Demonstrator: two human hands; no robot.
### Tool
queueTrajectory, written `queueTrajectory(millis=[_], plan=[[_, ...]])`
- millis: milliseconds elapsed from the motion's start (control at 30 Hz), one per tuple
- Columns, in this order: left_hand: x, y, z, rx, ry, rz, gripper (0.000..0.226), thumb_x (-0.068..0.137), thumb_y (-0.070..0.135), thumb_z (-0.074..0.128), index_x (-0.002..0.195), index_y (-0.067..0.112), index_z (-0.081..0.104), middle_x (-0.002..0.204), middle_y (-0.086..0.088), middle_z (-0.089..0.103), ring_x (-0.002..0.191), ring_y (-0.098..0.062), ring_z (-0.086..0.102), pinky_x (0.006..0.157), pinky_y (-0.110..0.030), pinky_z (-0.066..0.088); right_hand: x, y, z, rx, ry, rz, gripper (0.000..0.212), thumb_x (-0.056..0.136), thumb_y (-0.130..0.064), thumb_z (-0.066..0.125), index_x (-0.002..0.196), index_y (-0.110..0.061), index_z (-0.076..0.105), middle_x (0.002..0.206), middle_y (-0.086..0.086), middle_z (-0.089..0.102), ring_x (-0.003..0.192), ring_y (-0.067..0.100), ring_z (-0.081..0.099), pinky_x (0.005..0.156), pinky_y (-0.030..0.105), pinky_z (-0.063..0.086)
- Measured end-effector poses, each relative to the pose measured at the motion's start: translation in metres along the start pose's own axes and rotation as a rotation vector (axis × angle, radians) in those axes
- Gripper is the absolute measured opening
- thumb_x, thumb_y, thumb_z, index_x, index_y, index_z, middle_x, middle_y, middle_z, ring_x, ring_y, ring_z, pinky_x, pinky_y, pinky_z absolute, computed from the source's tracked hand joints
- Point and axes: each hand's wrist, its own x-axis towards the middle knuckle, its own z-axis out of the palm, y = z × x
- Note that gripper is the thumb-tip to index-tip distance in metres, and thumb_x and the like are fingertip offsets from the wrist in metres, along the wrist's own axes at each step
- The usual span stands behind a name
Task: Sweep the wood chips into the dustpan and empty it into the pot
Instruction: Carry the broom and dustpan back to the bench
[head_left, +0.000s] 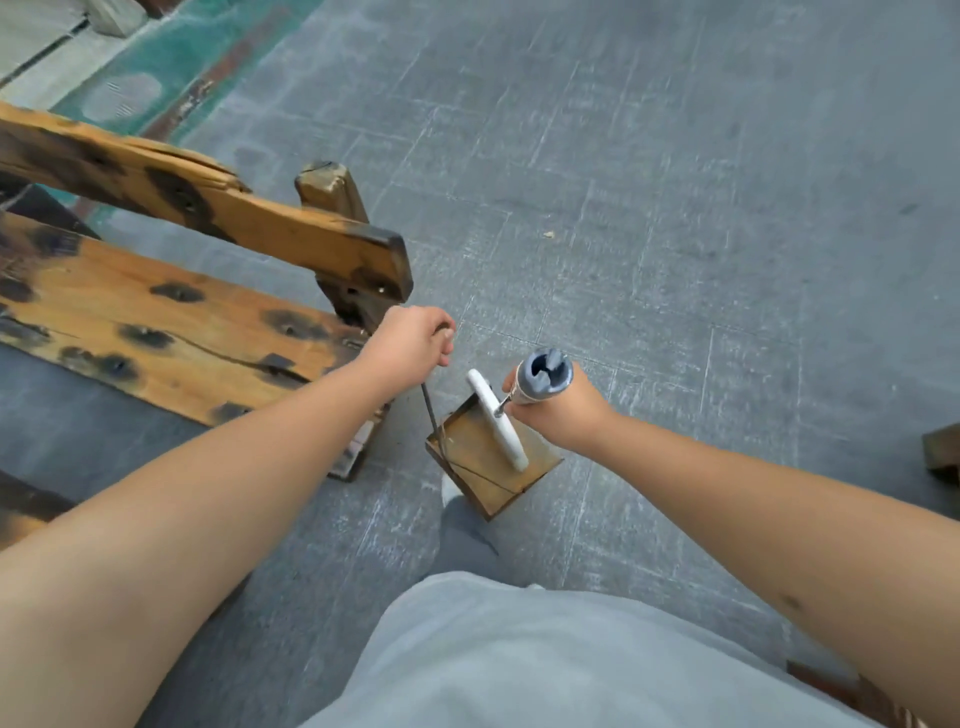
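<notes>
While the left hand (415, 338) grips the thin metal rod of a rusty brown square dustpan (493, 460) on the grey floor (675, 260), the right hand (550, 410) clasps the grey-capped broom handle (545, 376), its white head (498, 421) over the pan.

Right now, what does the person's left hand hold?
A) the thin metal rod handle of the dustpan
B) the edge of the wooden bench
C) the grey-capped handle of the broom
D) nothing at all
A: the left hand grips the thin rod that runs down to the dustpan, while the right hand holds the broom handle.
</notes>
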Motion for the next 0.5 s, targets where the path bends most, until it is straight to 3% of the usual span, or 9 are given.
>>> queueTrajectory(millis=[133, 300, 433, 500], plan=[[0.098, -0.010, -0.013, 0.028, 0.021, 0.029, 0.021, 0.097, 0.017, 0.045, 0.089, 0.018, 0.064, 0.072, 0.004, 0.066, 0.063, -0.007, 0.067, 0.060, -0.014, 0.049, 0.093, 0.013, -0.028, -0.043, 0.056, 0.005, 0.026, 0.088, -0.016, 0.064, 0.097, 0.008, 0.064, 0.095, 0.021, 0.068, 0.091, 0.032, 0.062, 0.081, 0.045, 0.049], [0.213, -0.016, -0.030, -0.104, 0.004, -0.040, 0.019, 0.095, 0.014, 0.050, 0.081, 0.017, 0.063, 0.070, 0.001, 0.064, 0.056, -0.004, 0.062, 0.044, -0.004, 0.040, 0.194, 0.014, -0.069, -0.052, 0.040, 0.079, 0.021, 0.090, -0.014, 0.061, 0.094, 0.006, 0.069, 0.090, 0.016, 0.070, 0.087, 0.030, 0.064, 0.078, 0.043, 0.052], [0.292, -0.014, -0.061, -0.162, -0.010, -0.073, 0.018, 0.096, 0.014, 0.051, 0.083, 0.016, 0.063, 0.072, -0.001, 0.064, 0.057, -0.006, 0.062, 0.044, -0.010, 0.042, 0.268, 0.012, -0.110, -0.004, 0.100, 0.117, 0.017, 0.089, -0.010, 0.058, 0.084, -0.003, 0.072, 0.071, -0.001, 0.063, 0.075, 0.028, 0.066, 0.067, 0.042, 0.055], [0.329, -0.013, -0.078, -0.196, 0.001, -0.098, 0.018, 0.096, 0.013, 0.051, 0.084, 0.014, 0.064, 0.070, 0.000, 0.062, 0.055, -0.006, 0.060, 0.041, -0.007, 0.040, 0.304, 0.010, -0.126, -0.013, 0.110, 0.094, 0.016, 0.088, -0.009, 0.059, 0.084, 0.002, 0.069, 0.073, 0.008, 0.066, 0.075, 0.031, 0.065, 0.066, 0.044, 0.054]])
